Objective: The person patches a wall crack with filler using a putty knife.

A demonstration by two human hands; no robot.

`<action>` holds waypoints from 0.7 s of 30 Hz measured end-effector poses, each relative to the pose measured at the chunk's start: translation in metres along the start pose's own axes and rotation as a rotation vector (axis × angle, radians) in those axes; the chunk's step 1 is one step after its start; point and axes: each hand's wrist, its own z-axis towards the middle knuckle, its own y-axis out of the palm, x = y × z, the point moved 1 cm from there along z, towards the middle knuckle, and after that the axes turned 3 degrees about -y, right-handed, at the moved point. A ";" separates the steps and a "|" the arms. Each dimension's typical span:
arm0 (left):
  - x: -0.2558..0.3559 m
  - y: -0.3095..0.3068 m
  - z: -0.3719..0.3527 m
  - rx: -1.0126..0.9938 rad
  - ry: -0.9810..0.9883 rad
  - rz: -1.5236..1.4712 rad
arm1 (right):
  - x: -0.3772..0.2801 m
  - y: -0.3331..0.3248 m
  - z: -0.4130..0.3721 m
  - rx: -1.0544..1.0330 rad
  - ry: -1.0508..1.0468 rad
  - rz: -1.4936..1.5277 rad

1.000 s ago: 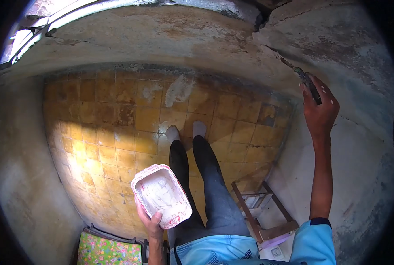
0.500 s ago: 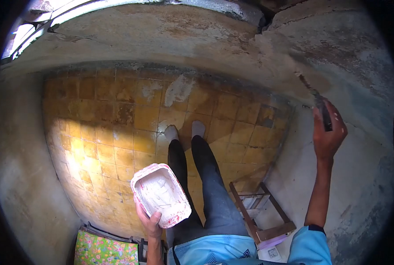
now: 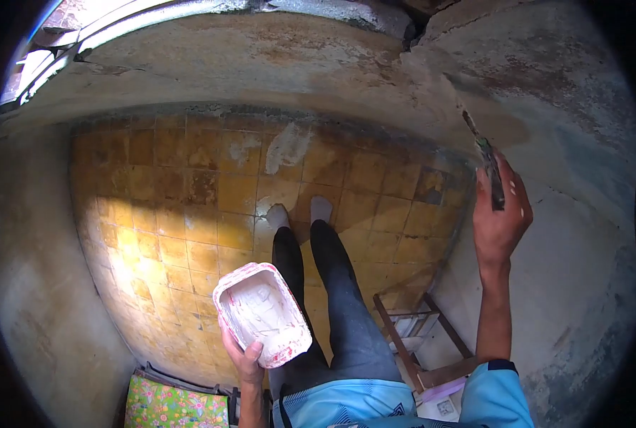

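Note:
My left hand [image 3: 247, 360] grips a white plastic tub [image 3: 225, 314] by its near left side, thumb over the rim. Red smears mark the tub's edges, and white paste [image 3: 268, 314] coats its inside. Up on the right, my right hand [image 3: 502, 221] is closed round the dark handle of a putty knife [image 3: 490, 167]. Its narrow blade, seen nearly edge-on, points up and left at the wall [image 3: 475, 93], close to a lighter, smoothed patch of plaster below a crack.
Yellow floor tiles [image 3: 236, 189], worn and stained, lie under my feet. A wooden stool [image 3: 446, 371] stands by the right wall. At the lower left is a chair with a flowered green cushion [image 3: 175, 406]. Bright light enters at the upper left.
My right hand has moved left with the putty knife, whose blade tip is now further up and left along the wall. The left hand and tub have hardly shifted.

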 end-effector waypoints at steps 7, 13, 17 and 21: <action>-0.006 -0.007 0.000 0.011 0.008 0.023 | 0.008 0.032 -0.004 -0.158 0.086 0.065; -0.006 -0.006 -0.001 0.021 0.003 0.036 | 0.024 0.028 -0.004 -0.051 0.111 0.025; -0.004 -0.004 0.000 0.017 0.005 0.013 | 0.014 0.016 -0.023 0.015 0.120 0.032; -0.008 -0.007 0.001 0.007 0.000 0.013 | 0.007 0.023 -0.030 0.047 0.077 0.046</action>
